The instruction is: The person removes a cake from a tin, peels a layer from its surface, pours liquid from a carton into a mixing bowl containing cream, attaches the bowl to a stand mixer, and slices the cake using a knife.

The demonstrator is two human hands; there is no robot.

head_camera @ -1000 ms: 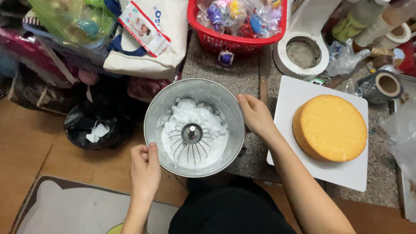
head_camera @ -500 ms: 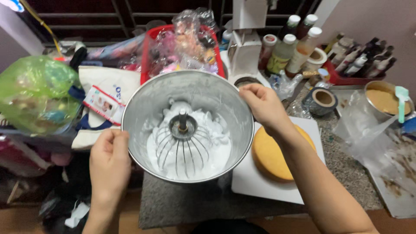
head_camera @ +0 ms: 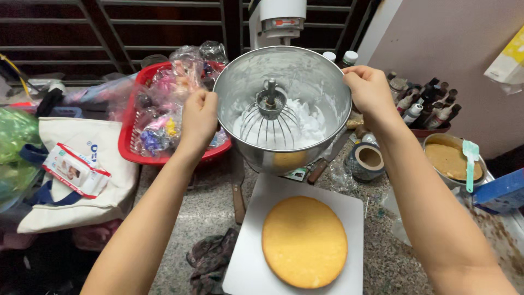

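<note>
Steel mixing bowl tilted toward camera

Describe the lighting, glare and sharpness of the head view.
Head view: bright, even light; soft glare on the steel bowl, whose underside mirrors the yellow cake; both hands and the whisk are sharp; grille behind stays dark; wide lens stretches the forearms.

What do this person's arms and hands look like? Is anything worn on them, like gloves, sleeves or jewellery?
Both arms are bare as far as the view shows, with no sleeves in sight. The left hand and the right hand wear no gloves, and no rings, watch or bracelets show on the fingers or wrists. Fingernails are mostly hidden from this angle.
</note>
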